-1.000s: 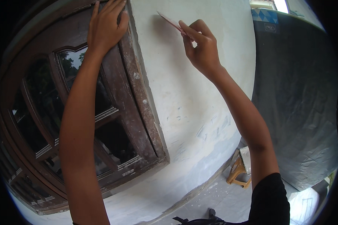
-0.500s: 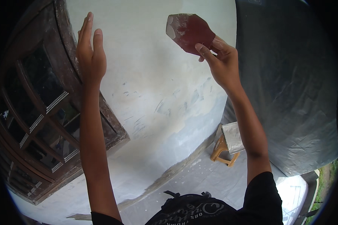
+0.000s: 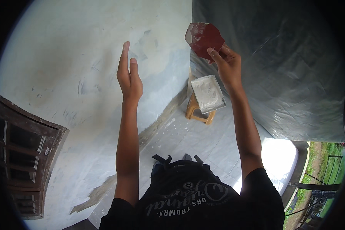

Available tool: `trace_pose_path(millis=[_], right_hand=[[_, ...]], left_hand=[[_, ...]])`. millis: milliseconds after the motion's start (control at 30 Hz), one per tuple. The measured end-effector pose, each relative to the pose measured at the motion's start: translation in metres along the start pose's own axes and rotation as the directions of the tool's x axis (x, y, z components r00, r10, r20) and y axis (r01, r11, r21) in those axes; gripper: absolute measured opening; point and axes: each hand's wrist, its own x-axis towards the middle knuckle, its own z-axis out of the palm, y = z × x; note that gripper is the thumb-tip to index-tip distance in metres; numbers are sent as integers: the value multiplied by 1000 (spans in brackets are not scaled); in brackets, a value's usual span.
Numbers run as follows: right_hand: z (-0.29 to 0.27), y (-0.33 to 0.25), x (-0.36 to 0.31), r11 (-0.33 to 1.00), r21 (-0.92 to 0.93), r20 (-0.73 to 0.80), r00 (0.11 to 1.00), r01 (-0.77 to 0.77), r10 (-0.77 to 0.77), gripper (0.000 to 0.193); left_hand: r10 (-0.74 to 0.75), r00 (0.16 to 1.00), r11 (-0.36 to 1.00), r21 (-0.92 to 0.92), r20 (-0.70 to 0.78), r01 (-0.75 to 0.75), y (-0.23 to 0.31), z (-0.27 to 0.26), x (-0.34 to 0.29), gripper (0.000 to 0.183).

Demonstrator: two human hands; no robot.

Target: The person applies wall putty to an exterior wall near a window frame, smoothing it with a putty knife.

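Observation:
My right hand (image 3: 230, 67) pinches a dark red, flat putty spreader (image 3: 210, 41) between thumb and fingers. Whitish putty is smeared over the spreader's left end. Raised at the centre left, my left hand (image 3: 130, 81) is empty, its fingers stretched out and its thumb apart. Behind it rises the pale wall (image 3: 92, 50), patched with filler and marked by grey scuffs. Below the spreader, a shallow tray (image 3: 221, 92) holds white putty (image 3: 207, 94) and rests on a yellow-brown plastic stool (image 3: 193, 107).
A dark plastic sheet (image 3: 287, 69) hangs at the right, meeting the wall's edge. At the lower left is a brown wooden window frame (image 3: 51, 157). Grey floor tiles (image 3: 168, 134) carry white splashes. Grass and railings (image 3: 333, 168) appear at the far right.
My view has turned right and down, bringing the tray of putty and more floor into sight. Both hands stay raised; the right still holds the spreader and the left is still empty.

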Motion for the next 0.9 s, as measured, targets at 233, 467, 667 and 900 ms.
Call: trace_pose_path(millis=[233,467,667,900], right_hand=[[-88,84,-44,975,-75,-155,969,-208,195,14],[-131,151,-74,905,-138,-286,891,-403,354,15],[-145,227,-86,836,-172,-385,817,-520,429,16],[-150,306,-89,684,-272,-508,705,-676,495,20]], left_hand=[[-252,935,960,-57,250,274,-33,96,-79,50],[-375,828,887,-97,417,451,-68,163,-112,52],[-459,703,807,-75,543,585,-122,210,-127,55],[-490,566,763,12,663,647,-182,258,-132,56]])
